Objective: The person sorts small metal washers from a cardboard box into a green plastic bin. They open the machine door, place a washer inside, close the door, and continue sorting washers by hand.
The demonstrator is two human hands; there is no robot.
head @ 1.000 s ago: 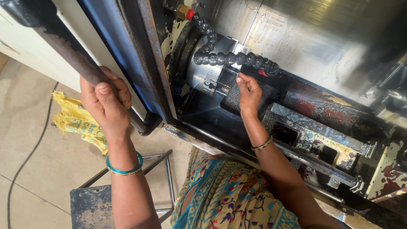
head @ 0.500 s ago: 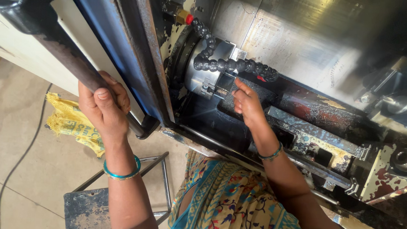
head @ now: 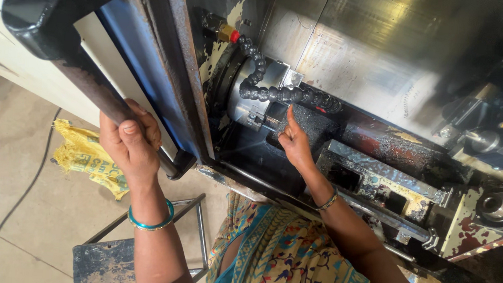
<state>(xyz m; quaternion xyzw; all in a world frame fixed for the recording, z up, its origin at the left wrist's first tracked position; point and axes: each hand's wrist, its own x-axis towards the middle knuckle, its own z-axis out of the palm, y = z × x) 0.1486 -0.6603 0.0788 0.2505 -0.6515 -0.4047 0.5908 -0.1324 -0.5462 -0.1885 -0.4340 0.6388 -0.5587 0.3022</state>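
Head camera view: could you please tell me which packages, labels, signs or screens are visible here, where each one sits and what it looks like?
Woven sack: crumpled on the floor behind the left hand, which grips the door handle; yellow with dark print and frayed edges.
Marking on the steel back wall: faint, greyish, right of the coolant hose; too small to make out.
No screens or signs are in view.

Floor (head: 24, 204): pale tiles, a thin dark cable (head: 16, 204) running across them.
Yellow sack (head: 84, 158): crumpled on the floor, beside the machine's base.
Stool (head: 107, 260): grimy dark seat, metal frame.
Garment (head: 291, 258): patterned teal and orange.
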